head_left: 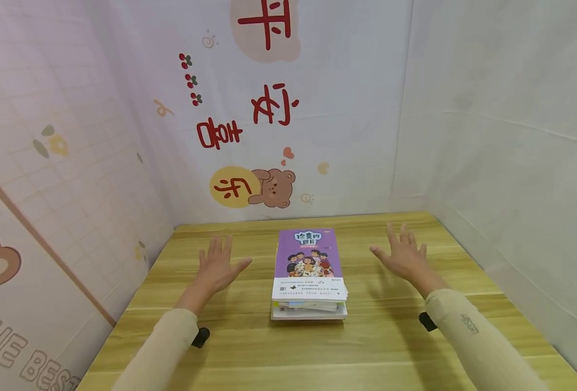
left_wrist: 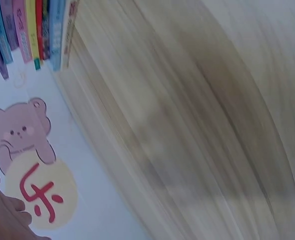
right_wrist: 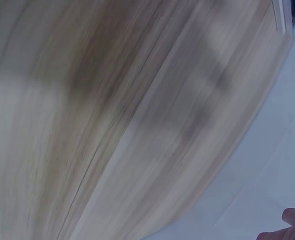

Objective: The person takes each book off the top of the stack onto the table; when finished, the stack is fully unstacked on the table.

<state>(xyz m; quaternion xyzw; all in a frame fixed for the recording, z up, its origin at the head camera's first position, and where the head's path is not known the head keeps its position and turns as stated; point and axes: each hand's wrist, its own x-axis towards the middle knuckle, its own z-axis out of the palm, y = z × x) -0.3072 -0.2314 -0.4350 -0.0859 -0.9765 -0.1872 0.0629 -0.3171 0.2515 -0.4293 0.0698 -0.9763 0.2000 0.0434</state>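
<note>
A stack of books (head_left: 309, 293) lies in the middle of the wooden table, its top one having a purple cover with cartoon children and a white lower band. To its left my left hand (head_left: 217, 267) is held over the table, fingers spread and holding nothing. On the other side my right hand (head_left: 405, 258) is spread the same way, thumb toward the books. In the left wrist view the colourful spines of the stack (left_wrist: 30, 32) show at the upper left, with fingertips (left_wrist: 10, 212) at the lower left. The right wrist view catches fingertips (right_wrist: 292, 220) and a corner of the stack (right_wrist: 287, 17).
The wood-grained table (head_left: 239, 353) meets a white back wall hanging (head_left: 347, 136) printed with red characters and a bear (head_left: 274, 187). White side panels (head_left: 513, 163) stand at left and right. Dark wrist devices (head_left: 201, 337) sit at both cuffs.
</note>
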